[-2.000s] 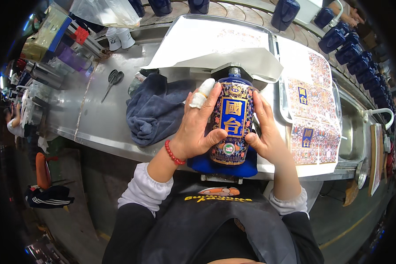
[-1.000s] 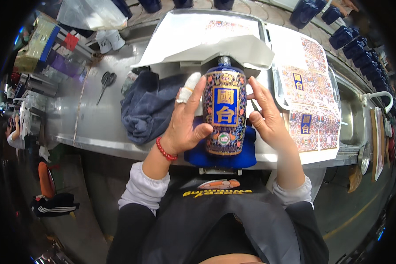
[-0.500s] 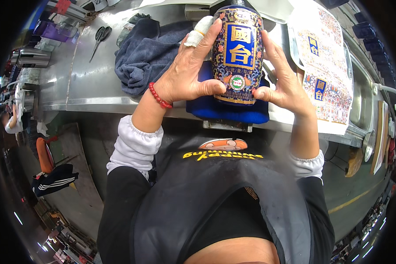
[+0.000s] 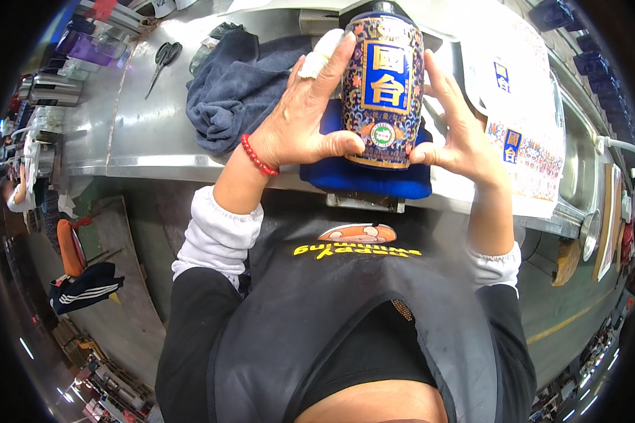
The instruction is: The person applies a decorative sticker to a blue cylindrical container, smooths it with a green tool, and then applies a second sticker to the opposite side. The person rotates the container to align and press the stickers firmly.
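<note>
A dark blue bottle [image 4: 383, 92] with a dense floral pattern and a blue, gold-edged label lies tilted on a blue cloth-covered support [image 4: 367, 182]. My left hand [image 4: 300, 120] grips its left side, thumb pressing near the base and index finger along the upper edge. White wrapping [image 4: 323, 56] covers one of that hand's fingers. On the bottle's opposite side is my right hand [image 4: 462, 134], its thumb at the lower corner and its index finger raised beside the upper edge. The other fingers of both hands are partly hidden.
A crumpled grey-blue towel [image 4: 243, 88] lies left of the bottle on the metal worktable [image 4: 148, 134]. Black scissors [image 4: 162, 67] rest farther left. Patterned label sheets [image 4: 518, 127] spread out at the right, beside a sink [image 4: 578, 162]. Another person [image 4: 25, 187] stands at the far left.
The bottle has shifted very slightly right between my hands, and my right index finger stands a little farther from its edge. Otherwise the grip looks the same.
</note>
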Motion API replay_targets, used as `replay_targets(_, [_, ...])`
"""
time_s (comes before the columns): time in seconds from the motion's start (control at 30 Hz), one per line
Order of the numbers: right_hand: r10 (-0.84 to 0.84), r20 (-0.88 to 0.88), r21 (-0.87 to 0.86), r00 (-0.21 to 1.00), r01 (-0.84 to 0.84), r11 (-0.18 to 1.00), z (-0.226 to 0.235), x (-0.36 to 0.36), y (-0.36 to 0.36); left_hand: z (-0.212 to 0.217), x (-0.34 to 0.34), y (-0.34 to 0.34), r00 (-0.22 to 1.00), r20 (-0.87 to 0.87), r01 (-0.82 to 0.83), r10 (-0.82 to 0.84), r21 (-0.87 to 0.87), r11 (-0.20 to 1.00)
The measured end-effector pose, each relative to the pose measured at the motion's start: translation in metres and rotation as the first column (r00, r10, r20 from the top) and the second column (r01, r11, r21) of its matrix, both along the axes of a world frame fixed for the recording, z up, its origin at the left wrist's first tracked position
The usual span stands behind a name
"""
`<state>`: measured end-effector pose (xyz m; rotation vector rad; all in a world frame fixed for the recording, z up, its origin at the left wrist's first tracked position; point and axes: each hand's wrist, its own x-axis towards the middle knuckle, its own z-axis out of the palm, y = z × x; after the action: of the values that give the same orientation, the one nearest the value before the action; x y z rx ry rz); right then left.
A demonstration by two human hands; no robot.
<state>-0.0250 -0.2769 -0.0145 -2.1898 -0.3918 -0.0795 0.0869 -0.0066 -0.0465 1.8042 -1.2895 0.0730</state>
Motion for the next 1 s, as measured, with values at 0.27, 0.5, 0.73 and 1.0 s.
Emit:
replay_targets(0.27, [0.006, -0.014, 0.014, 1.0, -0.005, 1.0, 0.012, 0.002, 0.0, 0.013, -0.002, 0.001, 0.999, -0.044, -0.027, 0.03, 0.066, 0.997])
replay_targets(0.5, [0.035, -0.017, 0.017, 0.999, -0.035, 0.999, 0.011, 0.007, -0.002, 0.019, -0.001, -0.003, 0.998, -0.017, -0.065, 0.068, 0.152, 0.986])
replay_targets(0.73, [0.062, 0.001, 0.028, 0.998, -0.062, 0.998, 0.012, 0.01, 0.0, 0.018, -0.001, -0.004, 0.998, -0.011, -0.058, 0.061, 0.175, 0.983])
replay_targets(1.0, [0.067, -0.038, 0.039, 0.997, -0.066, 0.997, 0.014, 0.012, -0.004, 0.015, 0.005, 0.001, 1.0, 0.001, -0.023, 0.023, 0.1, 0.995])
